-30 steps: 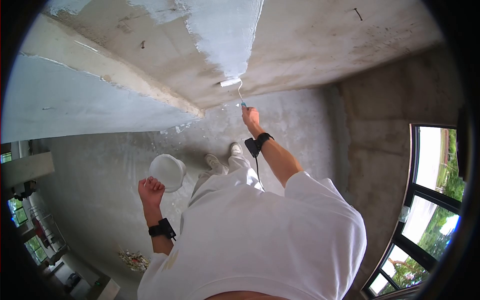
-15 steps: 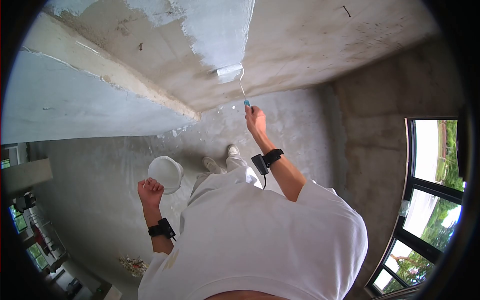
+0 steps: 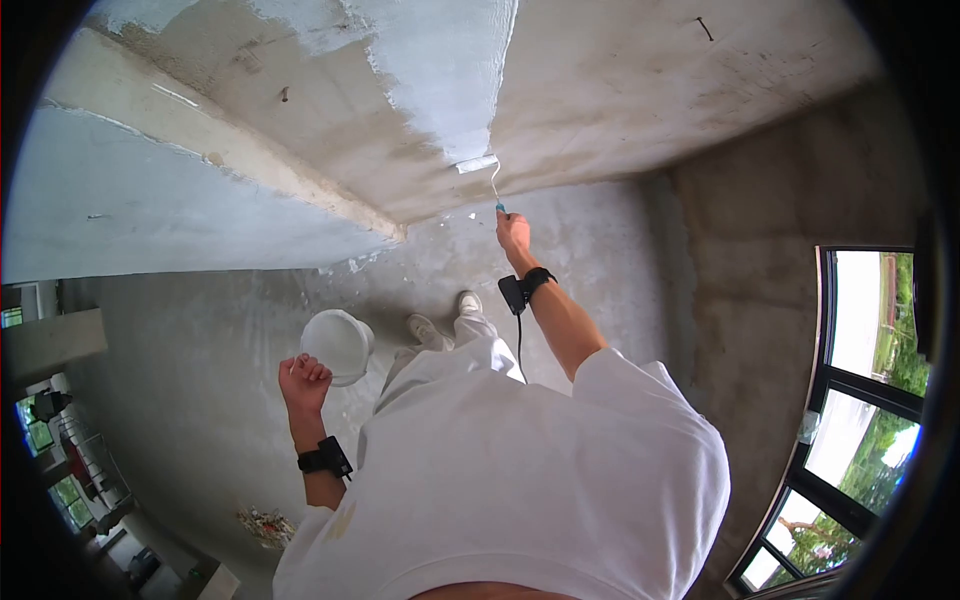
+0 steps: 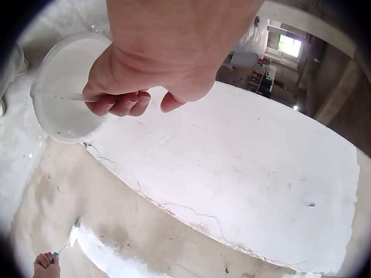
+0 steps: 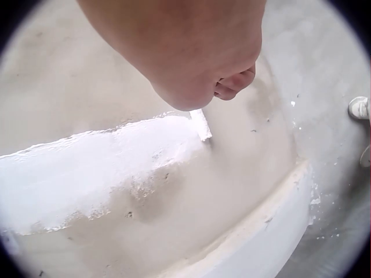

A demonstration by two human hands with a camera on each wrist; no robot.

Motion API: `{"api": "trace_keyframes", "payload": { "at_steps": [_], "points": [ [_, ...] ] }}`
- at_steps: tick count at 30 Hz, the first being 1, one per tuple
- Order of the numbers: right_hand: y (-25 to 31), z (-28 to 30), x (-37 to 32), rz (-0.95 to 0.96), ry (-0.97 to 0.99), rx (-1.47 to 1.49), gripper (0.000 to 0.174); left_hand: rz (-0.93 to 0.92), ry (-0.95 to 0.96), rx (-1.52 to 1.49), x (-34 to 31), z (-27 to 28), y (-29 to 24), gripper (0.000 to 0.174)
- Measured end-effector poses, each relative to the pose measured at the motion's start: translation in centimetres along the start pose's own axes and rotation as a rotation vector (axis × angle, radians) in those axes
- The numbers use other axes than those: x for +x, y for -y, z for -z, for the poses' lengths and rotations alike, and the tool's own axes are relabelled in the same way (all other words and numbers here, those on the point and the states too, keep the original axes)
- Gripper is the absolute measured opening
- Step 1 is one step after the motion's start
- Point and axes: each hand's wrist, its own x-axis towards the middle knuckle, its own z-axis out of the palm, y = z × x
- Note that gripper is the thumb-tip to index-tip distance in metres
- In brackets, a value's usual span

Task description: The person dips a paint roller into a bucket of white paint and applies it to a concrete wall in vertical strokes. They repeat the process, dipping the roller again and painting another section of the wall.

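My right hand [image 3: 514,234] grips the blue-green handle of a paint roller [image 3: 477,164]. Its white sleeve lies against the bare wall at the lower end of a strip of fresh white paint [image 3: 440,85]. In the right wrist view the roller sleeve [image 5: 201,125] shows just past the hand [image 5: 203,58], which hides the handle. My left hand [image 3: 304,382] has its fingers curled round the thin handle of a white bucket [image 3: 338,345]. In the left wrist view that handle [image 4: 65,97] runs across the bucket's mouth into the fingers.
A projecting wall part [image 3: 150,210], painted white on its side, stands to the left. Dark-framed windows [image 3: 840,420] are at the right. White specks dot the concrete floor [image 3: 580,240], and a small heap of debris [image 3: 266,527] lies at lower left.
The roller went up the wall a little, then back down to the lower end of the painted strip, the right hand moving with it. The left hand and bucket stay nearly in place.
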Motion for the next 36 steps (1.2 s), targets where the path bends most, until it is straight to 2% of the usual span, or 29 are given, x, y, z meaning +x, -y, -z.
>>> {"api": "trace_keyframes", "payload": {
  "at_steps": [2, 3, 7, 10, 12, 15, 18, 29, 34, 36],
  "points": [
    [0.1, 0.1, 0.6, -0.031, -0.042, -0.064, 0.051, -0.003, 0.011, 0.008, -0.1, 0.2, 0.0, 0.020],
    [0.4, 0.6, 0.9, -0.075, 0.035, -0.052, 0.051, -0.001, 0.001, 0.009, 0.0, 0.1, 0.0, 0.020],
    [1.4, 1.8, 0.7, -0.126, 0.090, -0.014, 0.050, -0.001, -0.040, 0.010, 0.1, 0.1, -0.3, 0.021],
    [1.4, 3.0, -0.2, -0.092, 0.090, 0.014, 0.049, 0.003, -0.037, 0.018, 0.1, 0.0, -0.2, 0.021],
    [1.8, 4.7, -2.1, 0.093, -0.034, 0.094, 0.044, 0.009, -0.024, 0.009, 0.3, 0.1, -0.3, 0.021],
    [5.1, 8.9, -5.4, 0.051, 0.028, 0.166, 0.046, 0.019, -0.004, 0.006, 0.4, 0.3, -0.3, 0.021],
    [8.7, 13.3, -8.8, 0.088, 0.006, 0.193, 0.043, 0.022, 0.011, 0.019, 0.8, 0.4, -0.4, 0.021],
    [16.2, 22.4, -16.1, 0.261, -0.035, 0.374, 0.038, 0.024, 0.066, 0.050, 1.4, -0.1, -0.4, 0.019],
    [15.7, 22.6, -15.7, 0.267, -0.021, 0.394, 0.038, 0.035, 0.071, 0.079, 1.5, -0.5, -0.3, 0.019],
    [14.3, 21.6, -14.7, 0.206, 0.013, 0.396, 0.038, 0.037, 0.075, 0.085, 1.7, -0.3, -0.3, 0.019]
  ]
}}
